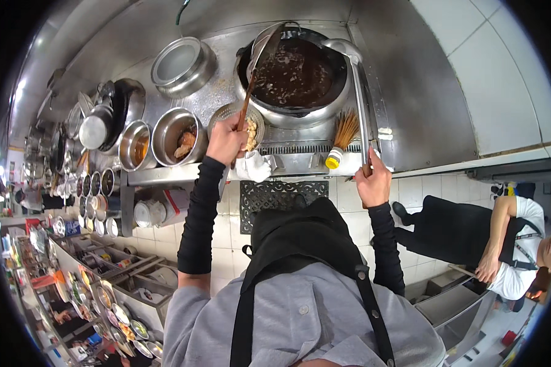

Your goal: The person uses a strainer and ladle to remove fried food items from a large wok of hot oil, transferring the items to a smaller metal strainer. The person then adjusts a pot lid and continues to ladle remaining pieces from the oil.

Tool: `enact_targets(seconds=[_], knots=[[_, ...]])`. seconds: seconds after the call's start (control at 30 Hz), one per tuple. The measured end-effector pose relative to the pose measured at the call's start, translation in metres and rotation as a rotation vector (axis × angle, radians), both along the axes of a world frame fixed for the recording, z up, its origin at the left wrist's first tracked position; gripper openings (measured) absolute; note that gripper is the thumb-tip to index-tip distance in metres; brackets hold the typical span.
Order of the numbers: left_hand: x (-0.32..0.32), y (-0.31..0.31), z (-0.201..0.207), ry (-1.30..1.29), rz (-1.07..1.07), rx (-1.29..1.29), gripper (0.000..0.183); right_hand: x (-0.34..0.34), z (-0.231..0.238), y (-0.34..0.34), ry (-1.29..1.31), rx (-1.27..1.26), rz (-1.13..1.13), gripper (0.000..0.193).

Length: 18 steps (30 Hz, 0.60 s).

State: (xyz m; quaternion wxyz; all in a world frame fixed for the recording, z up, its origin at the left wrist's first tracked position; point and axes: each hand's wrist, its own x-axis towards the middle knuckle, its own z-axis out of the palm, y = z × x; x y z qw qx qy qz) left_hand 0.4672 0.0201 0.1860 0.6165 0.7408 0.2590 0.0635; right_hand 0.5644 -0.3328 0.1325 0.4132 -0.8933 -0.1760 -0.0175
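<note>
My left hand [226,142] is closed round the wooden handle of a skimmer [250,92]. The skimmer's head leans at the left side of a large wok [297,111], which holds dark brown liquid [306,70] with pale bits on its surface. In my right hand [373,180] is a long-handled metal ladle [362,98], gripped near its wooden end. Its bowl is up by the wok's far right rim. Beneath my left hand, partly covered by it, a perforated colander [262,127] holds pale pieces of food. A white cloth [254,166] lies at the counter edge close by.
A bamboo brush [346,127] rests right of the wok's near side. Two steel pots [156,131] [134,144] stand left of the colander, a lidded pot [187,79] behind them. Another person [502,238] is at the right. A dark mat [257,196] lies on the tiled floor.
</note>
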Motion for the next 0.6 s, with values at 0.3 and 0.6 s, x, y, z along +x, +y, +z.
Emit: enact_targets(seconds=[0.3, 0.6], knots=[[0.002, -0.047, 0.008, 0.011, -0.03, -0.652, 0.061, -0.002, -0.028, -0.038, -0.152, 0.01, -0.087, 0.055], [0.027, -0.066, -0.049, -0.303, -0.086, -1.102, 0.059, 0.015, -0.075, -0.042, -0.047, -0.031, -0.11, 0.054]])
